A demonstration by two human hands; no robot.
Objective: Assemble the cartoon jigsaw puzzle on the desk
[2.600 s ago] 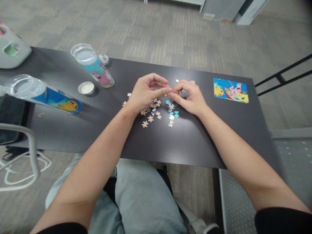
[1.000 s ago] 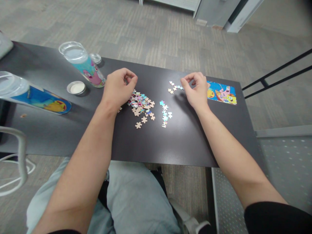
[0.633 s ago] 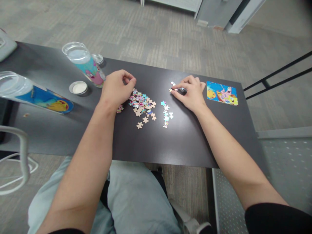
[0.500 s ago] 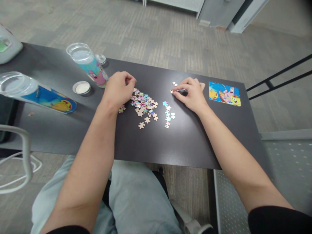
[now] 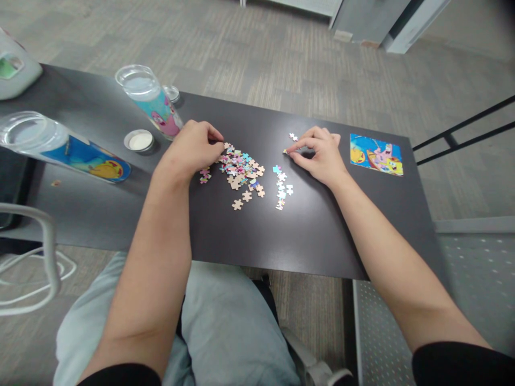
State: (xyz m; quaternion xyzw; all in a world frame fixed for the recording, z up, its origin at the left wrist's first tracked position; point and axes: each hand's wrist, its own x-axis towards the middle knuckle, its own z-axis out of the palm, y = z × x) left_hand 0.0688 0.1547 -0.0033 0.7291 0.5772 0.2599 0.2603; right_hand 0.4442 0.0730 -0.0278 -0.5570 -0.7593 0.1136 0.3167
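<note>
My right hand (image 5: 317, 155) pinches a small jigsaw puzzle piece (image 5: 285, 151) between thumb and index finger, low over the dark table. At the upper left edge of a loose heap of puzzle pieces (image 5: 241, 166), my left hand (image 5: 191, 147) has its thumb and index finger brought together; what lies between them is hidden. Some heap pieces show colored print, others plain tan backs. Between my hands, a short column of pieces (image 5: 281, 185) runs toward me, with one piece (image 5: 289, 189) to its right. Another piece (image 5: 293, 137) lies beyond my right fingertips.
A colorful cartoon picture card (image 5: 376, 154) lies to the right on the table (image 5: 257, 236). At left are a pink-and-teal clear tube (image 5: 155, 107), a blue tube lying down (image 5: 80, 153), a round lid (image 5: 139, 141) and a white container (image 5: 16, 69). A white cable (image 5: 48, 257) hangs at lower left.
The view has shifted slightly. My left fingertips have come down closer to the heap's edge. The piece in my right fingers now shows a yellowish side instead of tan.
</note>
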